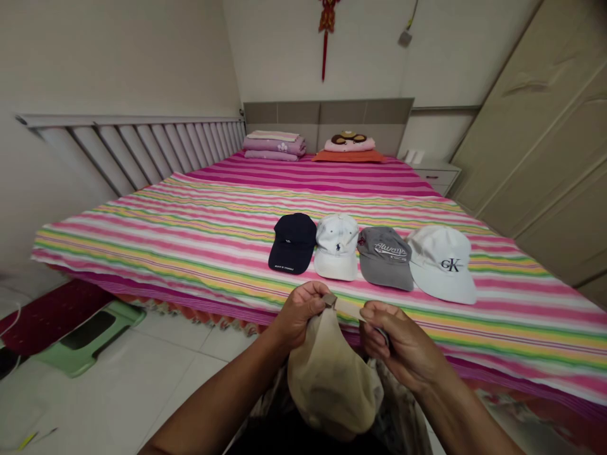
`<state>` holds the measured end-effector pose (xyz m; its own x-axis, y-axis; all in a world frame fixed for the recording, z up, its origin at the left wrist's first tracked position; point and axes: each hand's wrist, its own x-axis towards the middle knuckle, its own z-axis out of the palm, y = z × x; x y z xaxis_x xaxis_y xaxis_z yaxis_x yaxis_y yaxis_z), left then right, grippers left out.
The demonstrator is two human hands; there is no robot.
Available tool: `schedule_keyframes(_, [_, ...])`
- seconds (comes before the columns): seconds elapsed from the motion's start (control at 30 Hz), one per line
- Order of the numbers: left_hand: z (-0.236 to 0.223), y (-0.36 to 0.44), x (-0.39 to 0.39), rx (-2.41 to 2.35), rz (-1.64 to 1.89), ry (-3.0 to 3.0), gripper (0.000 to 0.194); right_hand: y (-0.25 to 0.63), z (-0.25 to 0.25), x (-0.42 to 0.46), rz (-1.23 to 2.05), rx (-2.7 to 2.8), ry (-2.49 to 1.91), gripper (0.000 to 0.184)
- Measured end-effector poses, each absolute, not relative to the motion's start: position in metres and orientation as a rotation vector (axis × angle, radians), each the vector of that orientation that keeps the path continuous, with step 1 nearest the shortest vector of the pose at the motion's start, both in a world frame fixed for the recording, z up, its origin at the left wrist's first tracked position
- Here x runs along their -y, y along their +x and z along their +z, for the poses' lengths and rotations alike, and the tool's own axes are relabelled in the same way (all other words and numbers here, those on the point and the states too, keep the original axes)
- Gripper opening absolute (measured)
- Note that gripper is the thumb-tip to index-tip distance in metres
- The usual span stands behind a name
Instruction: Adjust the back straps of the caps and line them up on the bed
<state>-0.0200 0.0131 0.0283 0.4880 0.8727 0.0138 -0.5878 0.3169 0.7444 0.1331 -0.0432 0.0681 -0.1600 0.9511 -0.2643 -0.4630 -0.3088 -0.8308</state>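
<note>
While four caps (336, 246) are lined up on the bed (213, 212), a beige cap (332, 379) is held in front of it, buckle (331, 299) pinched by left hand (300, 313), strap (348, 308) by right hand (401, 341), this one seemingly unfinished.

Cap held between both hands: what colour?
The held cap is beige; best seen in the head view, the only one.
</note>
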Motion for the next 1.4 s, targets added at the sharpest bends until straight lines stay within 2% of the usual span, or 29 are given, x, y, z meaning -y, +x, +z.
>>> schedule_keyframes(0.5, [0.029, -0.019, -0.015, -0.445, 1.022, 0.784, 0.039, 0.131, 0.064, 0.040, 1.740, 0.732, -0.937, 0.029])
schedule_keyframes(0.67, [0.031, -0.022, -0.015, -0.453, 1.036, 0.804, 0.038, 0.129, 0.066, 0.038, 1.637, 0.911, -1.058, 0.024])
schedule_keyframes(0.87, [0.032, -0.024, -0.014, -0.462, 1.046, 0.894, 0.033, 0.131, 0.070, 0.034, 1.504, 1.059, -1.208, 0.030])
schedule_keyframes(1.07, [0.032, -0.023, -0.013, -0.453, 1.055, 0.950, 0.027, 0.124, 0.070, 0.034, 1.495, 0.933, -1.113, 0.026])
schedule_keyframes(1.4, [0.032, -0.024, -0.013, -0.464, 1.091, 1.000, 0.029, 0.119, 0.060, 0.035, 1.645, 0.773, -0.997, 0.022])
